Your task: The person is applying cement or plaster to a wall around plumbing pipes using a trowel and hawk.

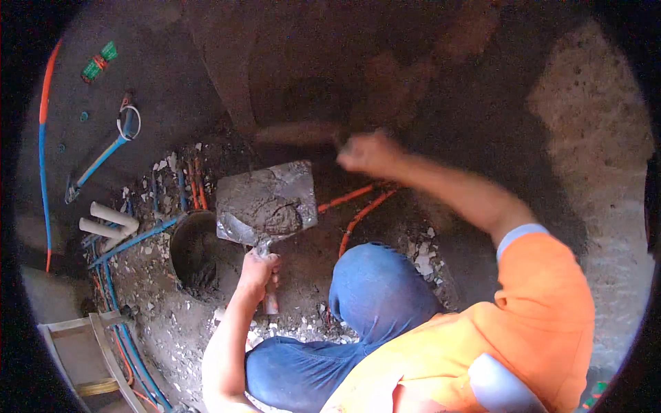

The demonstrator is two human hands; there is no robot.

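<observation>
My left hand [259,275] is closed round the handle of a plasterer's hawk [233,227], a square metal plate held out before me. Wet grey mortar [279,212] lies heaped on the plate. Beyond and to the right, my right hand [370,153] grips a plastering trowel [297,133], its long blade smeared by motion and pointing left. The blade is at the dark, damp wall [385,82]; whether it touches is too blurred to tell.
A round bucket [180,265] with dark mortar stands left of my left hand. Blue conduit [141,239], orange conduits [361,217] and white pipe bends [113,213] stick out nearby. White rubble [425,260] litters the ground. A wooden frame [103,351] stands lower left.
</observation>
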